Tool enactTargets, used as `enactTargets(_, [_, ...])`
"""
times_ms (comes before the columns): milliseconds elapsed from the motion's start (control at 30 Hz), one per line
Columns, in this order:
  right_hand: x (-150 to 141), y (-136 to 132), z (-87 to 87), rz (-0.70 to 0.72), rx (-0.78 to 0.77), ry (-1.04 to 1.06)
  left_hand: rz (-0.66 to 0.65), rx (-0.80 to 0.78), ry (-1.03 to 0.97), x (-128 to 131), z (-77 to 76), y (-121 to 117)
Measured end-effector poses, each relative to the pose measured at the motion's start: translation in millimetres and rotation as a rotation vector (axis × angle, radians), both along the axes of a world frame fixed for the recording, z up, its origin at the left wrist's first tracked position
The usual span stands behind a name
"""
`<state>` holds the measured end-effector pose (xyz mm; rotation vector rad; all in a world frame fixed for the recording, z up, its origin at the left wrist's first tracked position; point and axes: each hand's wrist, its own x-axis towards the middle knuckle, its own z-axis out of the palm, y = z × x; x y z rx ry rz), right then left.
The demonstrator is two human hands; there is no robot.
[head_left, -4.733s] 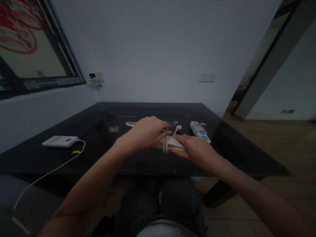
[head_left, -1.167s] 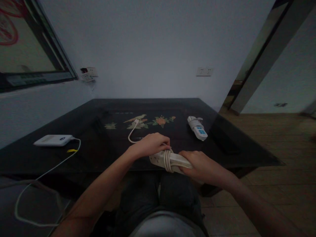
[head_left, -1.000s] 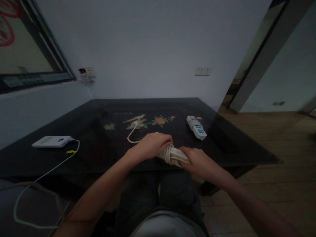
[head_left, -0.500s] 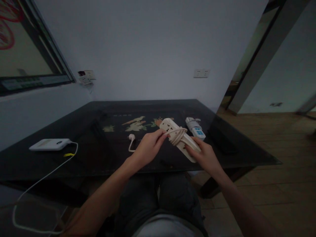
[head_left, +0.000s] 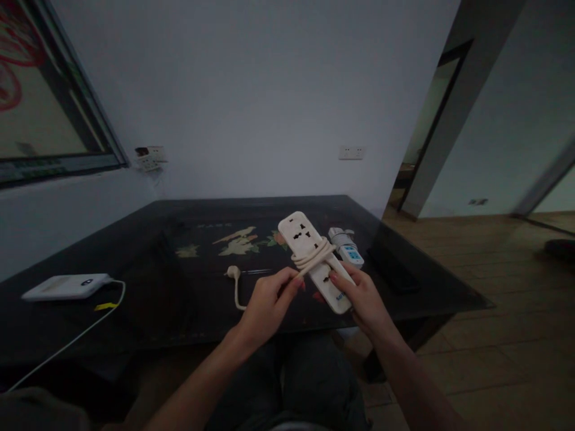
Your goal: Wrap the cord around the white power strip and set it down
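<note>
A white power strip (head_left: 300, 233) is held tilted above the table, its socket face toward me. My right hand (head_left: 362, 294) grips its lower end, thumb across the front. Several turns of its off-white cord (head_left: 312, 258) wrap around the middle of the strip. Pinched on the cord at the strip's left side is my left hand (head_left: 272, 299), fingers closed. The cord's plug (head_left: 233, 272) lies on the table to the left, with a length of cord curving down behind my left hand.
A second power strip (head_left: 345, 246) with blue sockets and a grey wrapped cord lies behind my right hand. On the dark table (head_left: 171, 323) are a white power bank (head_left: 67, 287) with a cable and a black flat object (head_left: 395, 272). Wall sockets (head_left: 351, 153) are at the back.
The strip has turned its socket face more toward me. My left hand has gone from the cord's upper side to lower left of the strip. The view has shifted slightly.
</note>
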<state>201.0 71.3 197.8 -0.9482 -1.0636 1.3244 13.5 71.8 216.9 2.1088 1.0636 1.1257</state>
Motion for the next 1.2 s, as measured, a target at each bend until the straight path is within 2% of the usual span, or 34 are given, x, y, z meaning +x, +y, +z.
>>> enactTargets(267, [-4,-1,-4.3,0.04,-0.128,0.138,0.046,-0.018,-0.001,5,-17.2,-6])
enactTargets(400, [-5,1,-7.6,0.04,-0.128,0.16,0.01,-0.013,0.059,6,-25.7,-12])
enactTargets(600, [-6,-2,-7.6,0.077,-0.165,0.198,0.055,0.007,0.04,-9,-26.8,-9])
enactTargets(833, [-9,-13,-6.4,0.161,-0.237,0.278,0.019,-0.011,-0.002,-17,-35.3,-3])
enactTargets(1033, [-14,-13,-9.3,0.177,-0.238,0.312,0.054,0.043,-0.054,-15,-45.3,-6])
enactTargets(1200, [-14,-12,-17.3,0.183,-0.218,0.298,0.065,0.01,-0.057,-13,-54.1,-7])
